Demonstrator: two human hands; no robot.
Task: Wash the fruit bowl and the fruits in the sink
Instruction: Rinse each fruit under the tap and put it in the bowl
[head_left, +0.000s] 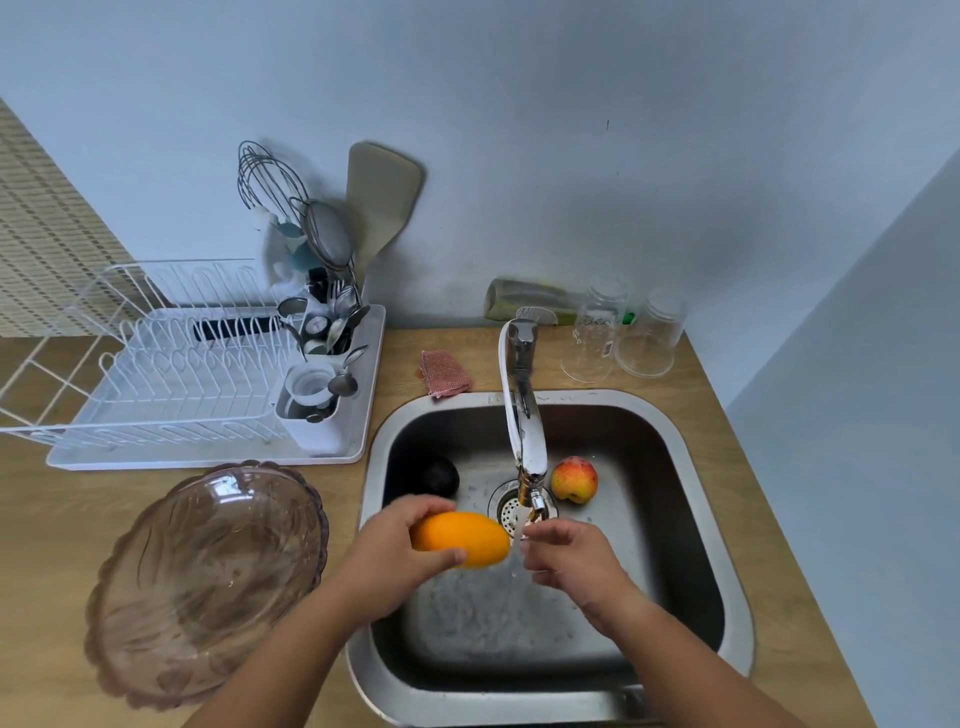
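Rinsing fruit one of three.
Your left hand (400, 551) grips the mango (460, 539); right hand (569, 558) loosely curled, empty, under the tap (524, 415). Apple (573, 479), avocado (439, 475) left; bowl (208, 577) waits on bench (779, 545).

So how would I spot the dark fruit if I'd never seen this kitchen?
Find the steel sink set in the wooden counter. On its floor, left of the tap, lies the dark fruit, near-black and round, unlike the red-yellow fruit right of the drain.

Both forearms are bare down to each hand (395, 545), no sleeves, rings or watch showing.
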